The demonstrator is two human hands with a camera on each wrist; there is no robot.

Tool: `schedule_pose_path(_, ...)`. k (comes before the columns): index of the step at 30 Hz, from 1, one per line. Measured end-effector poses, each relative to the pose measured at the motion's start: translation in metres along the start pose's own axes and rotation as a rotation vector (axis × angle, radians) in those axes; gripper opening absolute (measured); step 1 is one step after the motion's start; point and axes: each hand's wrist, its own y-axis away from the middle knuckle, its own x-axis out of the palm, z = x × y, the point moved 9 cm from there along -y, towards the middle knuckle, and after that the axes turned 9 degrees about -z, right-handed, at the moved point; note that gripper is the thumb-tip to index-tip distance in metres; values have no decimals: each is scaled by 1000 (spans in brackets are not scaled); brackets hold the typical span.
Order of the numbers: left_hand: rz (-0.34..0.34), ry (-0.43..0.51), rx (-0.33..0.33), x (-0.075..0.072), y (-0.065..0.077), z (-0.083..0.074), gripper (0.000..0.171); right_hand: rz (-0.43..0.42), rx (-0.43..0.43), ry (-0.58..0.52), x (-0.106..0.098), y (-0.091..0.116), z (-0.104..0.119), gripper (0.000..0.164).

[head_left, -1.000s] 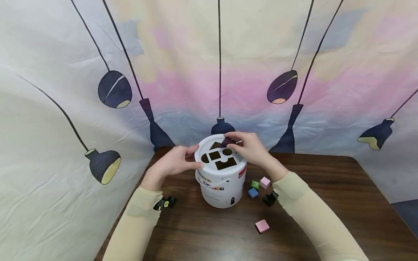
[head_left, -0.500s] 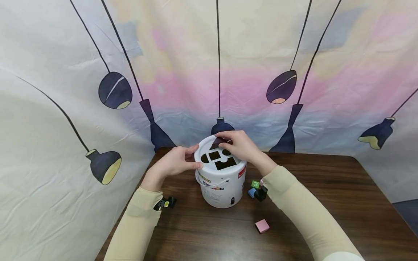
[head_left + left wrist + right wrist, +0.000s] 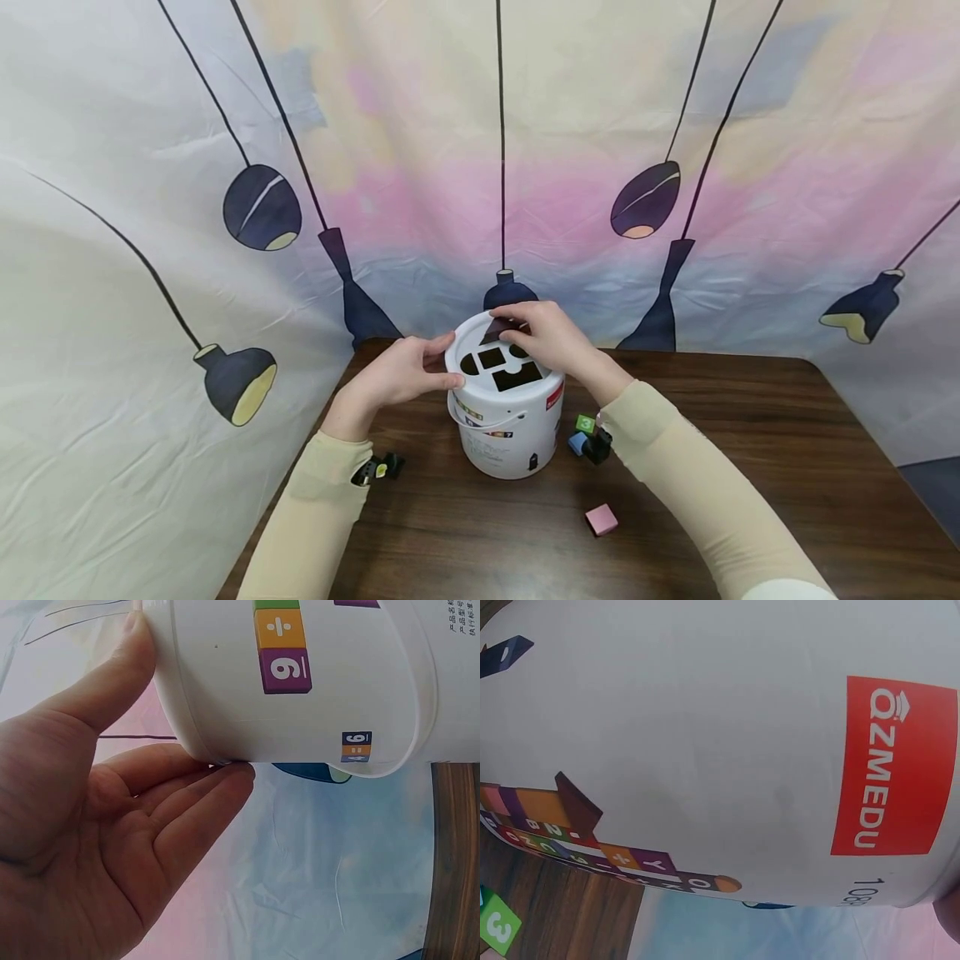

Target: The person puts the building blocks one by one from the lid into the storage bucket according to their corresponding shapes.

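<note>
A white bucket (image 3: 506, 446) stands on the table, and its white lid (image 3: 471, 329) has several dark shaped openings. My left hand (image 3: 397, 371) holds the bucket's left rim; in the left wrist view the thumb (image 3: 124, 675) and the fingertips touch it, with the palm apart from its wall. At the far side of the lid my right hand (image 3: 551, 337) pinches a dark purplish block (image 3: 498, 329) over the triangular opening. The fingers partly cover the block, so I cannot tell how deep it sits. The right wrist view shows mostly the bucket's printed side, the fingers hidden.
Right of the bucket lie a green cube (image 3: 586, 424) marked 3 and a blue cube (image 3: 577, 442), close to the right wrist's black camera (image 3: 597, 447). A pink block (image 3: 602, 520) lies nearer the front. A patterned curtain (image 3: 420, 167) hangs behind the wooden table (image 3: 750, 433).
My right hand has moved left across the lid with the dark block, from near the round opening to the triangular one. The left hand has kept its place on the rim.
</note>
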Motion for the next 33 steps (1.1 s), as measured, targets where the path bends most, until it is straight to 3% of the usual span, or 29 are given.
schedule_pose_path(13, -1, 0, 3, 0, 0, -2, 88, 23, 4, 29, 1, -2, 4, 41)
schedule_pose_path(20, -1, -4, 3, 0, 1, -1, 89, 22, 40, -26, 2, -2, 1, 39)
schedule_pose_path(33, -5, -3, 6, 0, 1, -1, 87, -33, 42, -48, -5, 3, -2, 42)
